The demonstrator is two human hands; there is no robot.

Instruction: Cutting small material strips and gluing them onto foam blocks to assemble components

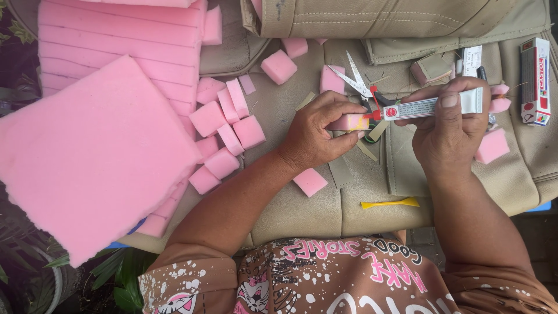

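Pinching a small pink foam block (347,122), the left hand (317,132) steadies it under the nozzle of the glue tube (433,106) gripped by the right hand (450,131)

Only one view existed, from a camera on the person's head. It looked almost straight down, from close range, at the beige surface (302,215) before the person. The person's chest lay at the near edge, and pink foam sheets (99,151) filled the left side.
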